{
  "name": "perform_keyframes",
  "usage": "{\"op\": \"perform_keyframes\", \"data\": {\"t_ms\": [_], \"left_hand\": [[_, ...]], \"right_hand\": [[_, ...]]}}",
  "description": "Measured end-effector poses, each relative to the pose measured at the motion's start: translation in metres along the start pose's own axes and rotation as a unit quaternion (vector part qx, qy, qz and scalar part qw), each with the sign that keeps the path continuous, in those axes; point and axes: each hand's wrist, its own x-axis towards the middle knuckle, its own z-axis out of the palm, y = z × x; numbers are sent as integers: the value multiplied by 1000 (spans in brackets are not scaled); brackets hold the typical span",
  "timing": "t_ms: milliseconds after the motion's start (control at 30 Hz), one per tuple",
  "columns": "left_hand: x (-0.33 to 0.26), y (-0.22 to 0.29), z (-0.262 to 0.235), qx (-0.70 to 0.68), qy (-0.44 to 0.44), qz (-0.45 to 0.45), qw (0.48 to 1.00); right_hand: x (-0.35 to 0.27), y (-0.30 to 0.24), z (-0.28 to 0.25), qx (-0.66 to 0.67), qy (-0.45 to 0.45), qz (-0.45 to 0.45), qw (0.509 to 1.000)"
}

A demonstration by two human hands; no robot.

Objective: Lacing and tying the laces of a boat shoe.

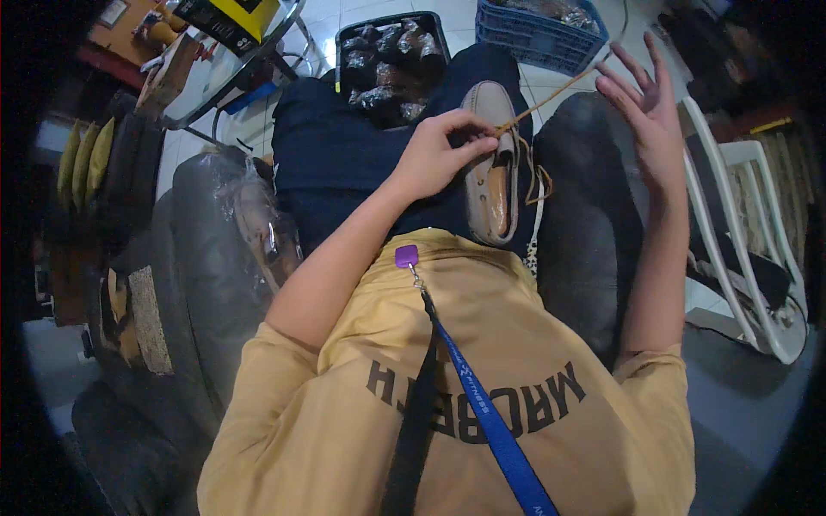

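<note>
A grey-beige moccasin-style shoe [476,199] lies on my right thigh, toe pointing away from me and tan insole showing. My left hand [439,150] is closed over its upper, thumb and forefinger pinching a tan shoelace [551,97]. From that pinch the lace stretches up and right toward my right hand [647,112]. That hand is raised beside the shoe, its fingers spread. The lace passes at its fingertips; whether it touches them I cannot tell. Another loop of lace [540,185] hangs off the shoe's right side.
Ahead on the tiled floor stand a dark crate [344,64] of plastic-wrapped items and a blue crate [542,39]. A plastic-wrapped shoe [262,225] rests on the seat at my left. A white chair [718,198] is at the right; a glass-topped table [245,64] stands front left.
</note>
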Motion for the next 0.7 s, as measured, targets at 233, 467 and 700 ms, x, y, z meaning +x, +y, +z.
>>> {"op": "perform_keyframes", "data": {"t_ms": [233, 467, 700], "left_hand": [[-2, -6, 4, -109, 5, -80, 991], [-1, -9, 6, -102, 17, -72, 992], [-2, -5, 9, -62, 26, -74, 995]], "right_hand": [[-39, 21, 30, -327, -73, 75, 939], [-40, 45, 31, -263, -211, 178, 924], [-25, -26, 30, -83, -286, 217, 930]]}}
